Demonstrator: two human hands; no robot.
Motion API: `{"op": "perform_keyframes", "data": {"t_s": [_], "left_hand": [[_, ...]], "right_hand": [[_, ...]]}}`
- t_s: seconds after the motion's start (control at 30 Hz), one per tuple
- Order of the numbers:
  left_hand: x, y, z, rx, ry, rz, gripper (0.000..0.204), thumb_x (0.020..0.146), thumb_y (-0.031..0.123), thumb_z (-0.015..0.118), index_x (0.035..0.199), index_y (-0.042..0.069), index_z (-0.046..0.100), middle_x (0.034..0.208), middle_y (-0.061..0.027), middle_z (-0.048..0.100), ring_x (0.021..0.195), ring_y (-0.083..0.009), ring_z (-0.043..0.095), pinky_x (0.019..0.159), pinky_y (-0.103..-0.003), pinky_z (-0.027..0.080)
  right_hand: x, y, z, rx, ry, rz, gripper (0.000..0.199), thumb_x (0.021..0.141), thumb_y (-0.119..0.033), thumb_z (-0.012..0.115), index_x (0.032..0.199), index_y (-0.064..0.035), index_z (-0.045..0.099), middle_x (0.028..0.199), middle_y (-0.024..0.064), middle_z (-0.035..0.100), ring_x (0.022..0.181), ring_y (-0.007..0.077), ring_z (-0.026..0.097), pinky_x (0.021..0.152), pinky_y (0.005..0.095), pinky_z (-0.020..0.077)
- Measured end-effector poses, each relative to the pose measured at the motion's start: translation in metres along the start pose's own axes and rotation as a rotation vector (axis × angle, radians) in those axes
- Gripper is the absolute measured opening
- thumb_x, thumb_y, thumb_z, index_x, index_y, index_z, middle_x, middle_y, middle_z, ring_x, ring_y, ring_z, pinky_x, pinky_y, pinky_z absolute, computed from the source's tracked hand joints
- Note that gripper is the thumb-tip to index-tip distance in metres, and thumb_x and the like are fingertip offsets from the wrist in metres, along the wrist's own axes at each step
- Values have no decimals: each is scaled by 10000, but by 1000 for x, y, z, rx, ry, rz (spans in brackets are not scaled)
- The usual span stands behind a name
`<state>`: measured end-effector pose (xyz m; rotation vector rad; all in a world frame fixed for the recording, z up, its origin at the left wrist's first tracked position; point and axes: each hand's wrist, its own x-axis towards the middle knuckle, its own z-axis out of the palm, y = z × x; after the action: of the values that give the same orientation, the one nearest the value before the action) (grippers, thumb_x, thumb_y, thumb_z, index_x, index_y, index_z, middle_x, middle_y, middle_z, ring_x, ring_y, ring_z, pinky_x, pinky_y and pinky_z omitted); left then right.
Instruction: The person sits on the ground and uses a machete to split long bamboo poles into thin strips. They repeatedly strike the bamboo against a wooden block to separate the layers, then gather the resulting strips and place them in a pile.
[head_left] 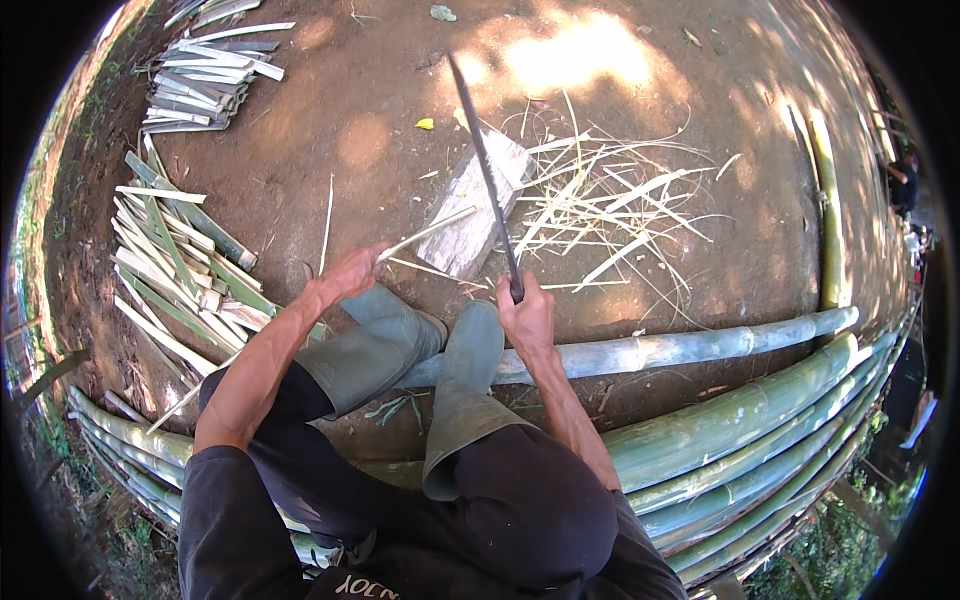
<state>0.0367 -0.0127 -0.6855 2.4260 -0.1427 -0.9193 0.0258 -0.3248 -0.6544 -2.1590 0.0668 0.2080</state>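
Observation:
My left hand (352, 272) is closed around one end of a pale bamboo strip (430, 234), whose far end lies over a wooden block (468, 220) on the ground. In my right hand (527, 312) is the handle of a machete (480, 150). Its long dark blade points up and away, crossing in front of the block just right of the strip's tip. Blade and strip look apart, though I cannot tell whether the blade touches the block. Thin bamboo shavings (625, 205) lie in a loose heap right of the block.
Split bamboo pieces (165, 262) are piled at my left, with stacked strips (205, 85) farther off. Green bamboo poles (740, 400) lie behind my rubber boots (380, 350); a pale pole (680, 348) crosses beside them. Another pole (828, 210) stretches away at right. A person (903, 185) is at the far right.

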Motion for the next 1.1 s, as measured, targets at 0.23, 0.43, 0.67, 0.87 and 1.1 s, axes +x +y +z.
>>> {"op": "perform_keyframes", "data": {"t_s": [0.23, 0.43, 0.67, 0.87, 1.1], "left_hand": [[8, -23, 20, -91, 83, 110, 468, 857, 24, 519, 1321, 71, 492, 765, -241, 571, 635, -364, 550, 580, -452, 429], [10, -21, 18, -8, 84, 99, 415, 883, 57, 533, 1296, 86, 508, 834, -268, 602, 719, -427, 572, 659, -490, 452], [4, 9, 41, 306, 233, -105, 599, 862, 28, 497, 1426, 182, 365, 1011, -253, 591, 895, -458, 624, 760, -525, 522], [8, 6, 54, 437, 205, -198, 674, 864, -10, 457, 1465, 251, 298, 1084, -234, 546, 932, -436, 634, 753, -519, 542], [6, 3, 40, 30, 130, -89, 620, 860, 51, 546, 1433, 198, 362, 988, -263, 618, 930, -442, 608, 770, -521, 495]], "right_hand": [[-12, 61, 16, -136, -70, 57, 290, 879, -244, 638, 858, 41, 589, 658, 237, 623, 623, 438, 633, 546, 472, 477], [-7, 71, 10, -66, -298, 262, 380, 885, -318, 595, 861, 60, 615, 703, 300, 608, 692, 476, 620, 607, 491, 465], [-10, 84, 16, -43, -283, 209, 338, 865, -243, 519, 812, 85, 578, 619, 261, 539, 591, 378, 583, 590, 470, 447], [-5, 81, 14, -69, -299, 231, 312, 842, -218, 520, 816, 85, 588, 684, 307, 563, 648, 437, 596, 618, 489, 450], [-9, 76, 13, -206, -230, 160, 287, 894, -218, 550, 878, 62, 609, 714, 319, 601, 693, 496, 605, 636, 545, 476]]}}
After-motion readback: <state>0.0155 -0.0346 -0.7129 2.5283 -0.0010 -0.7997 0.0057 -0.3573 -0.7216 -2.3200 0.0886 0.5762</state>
